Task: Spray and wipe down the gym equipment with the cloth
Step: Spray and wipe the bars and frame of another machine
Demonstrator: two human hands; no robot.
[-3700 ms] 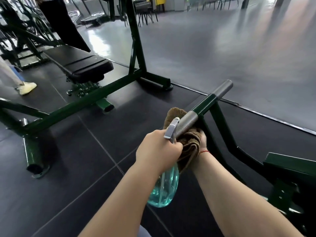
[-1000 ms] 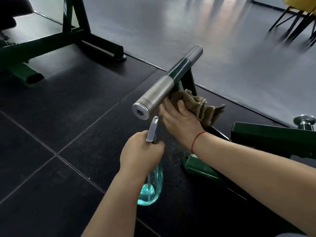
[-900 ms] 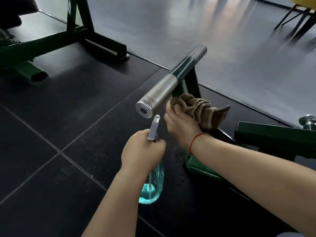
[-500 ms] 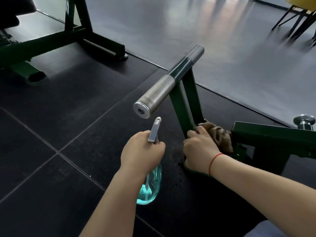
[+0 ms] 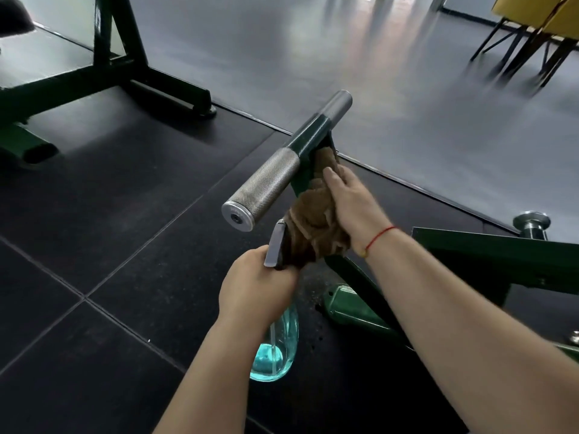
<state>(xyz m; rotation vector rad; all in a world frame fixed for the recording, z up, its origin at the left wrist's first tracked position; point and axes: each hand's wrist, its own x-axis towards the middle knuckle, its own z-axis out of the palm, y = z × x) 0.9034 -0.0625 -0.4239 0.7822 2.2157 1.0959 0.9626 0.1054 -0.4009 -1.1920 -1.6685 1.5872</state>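
Observation:
A knurled steel handle [image 5: 266,189] on a green bar juts toward me from a green machine frame [image 5: 488,258]. My right hand [image 5: 347,198] grips a brown cloth [image 5: 313,223] around the green upright strut just under the handle; the cloth hangs bunched below my fingers. My left hand [image 5: 257,286] grips the neck of a clear spray bottle [image 5: 277,349] holding blue liquid. Its grey trigger head points up toward the handle's end, right beside the cloth.
A green foot [image 5: 347,305] of the machine lies on the black rubber floor tiles below my hands. Another green machine frame [image 5: 109,76] stands at the far left. Yellow chairs [image 5: 539,29] on thin black legs stand at the far right. A steel peg [image 5: 532,227] sticks up at right.
My right hand has moved the cloth from the bottom of the strut up to just under the handle. My left hand and the bottle stay in about the same place.

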